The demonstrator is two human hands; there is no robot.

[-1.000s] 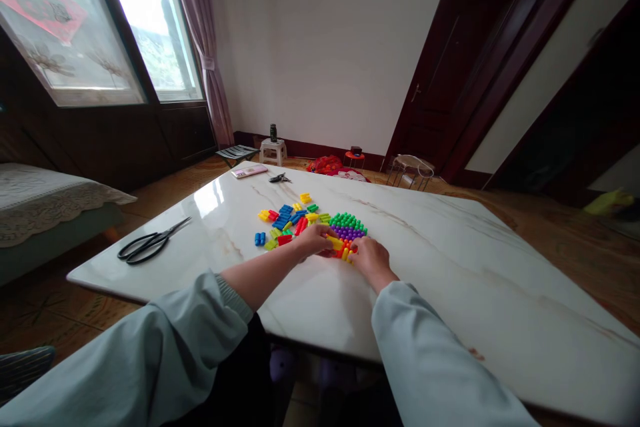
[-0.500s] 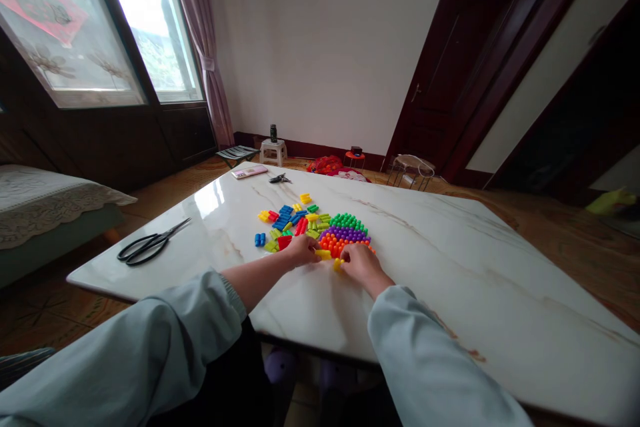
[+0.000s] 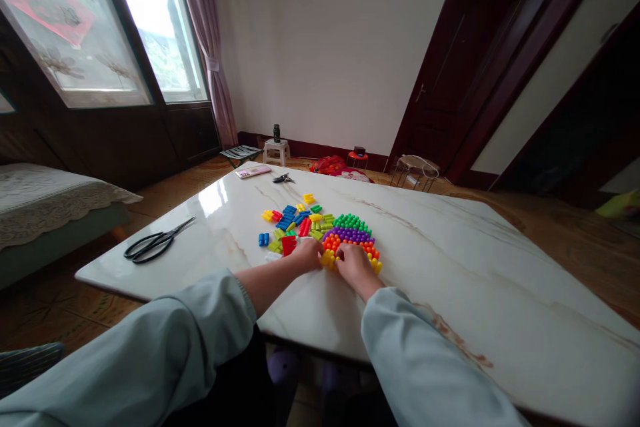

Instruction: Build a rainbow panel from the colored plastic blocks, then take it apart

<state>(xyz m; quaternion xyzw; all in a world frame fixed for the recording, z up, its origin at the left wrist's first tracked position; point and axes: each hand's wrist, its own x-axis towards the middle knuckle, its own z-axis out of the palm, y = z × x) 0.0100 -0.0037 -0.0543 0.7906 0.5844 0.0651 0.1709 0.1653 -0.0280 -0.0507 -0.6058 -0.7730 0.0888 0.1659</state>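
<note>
Banded rows of small knobbly plastic building blocks lie joined in a patch: green blocks (image 3: 351, 221) at the far side, then purple blocks (image 3: 353, 234), then orange blocks (image 3: 338, 243). Along the near edge runs a yellow building block (image 3: 329, 260). My left hand (image 3: 310, 255) grips its left end with closed fingers. My right hand (image 3: 356, 268) is closed at the same yellow row, its fingertips pressed to the block and partly hidden. Beside my left hand lie a red block (image 3: 289, 245) and loose lime-green blocks (image 3: 275, 246).
More loose blocks, such as blue ones (image 3: 287, 219) and yellow ones (image 3: 309, 199), spread left of the patch. Black-handled scissors (image 3: 156, 245) lie at the table's left. Small pliers (image 3: 283, 179) and a pink phone-like object (image 3: 253, 172) rest near the far edge of the marble-patterned table (image 3: 450, 267).
The yellow pieces, apart from the patch before, now sit against its near edge. Both hands have closed in there, and yellow knobs show right of my right hand. The view has shifted slightly.
</note>
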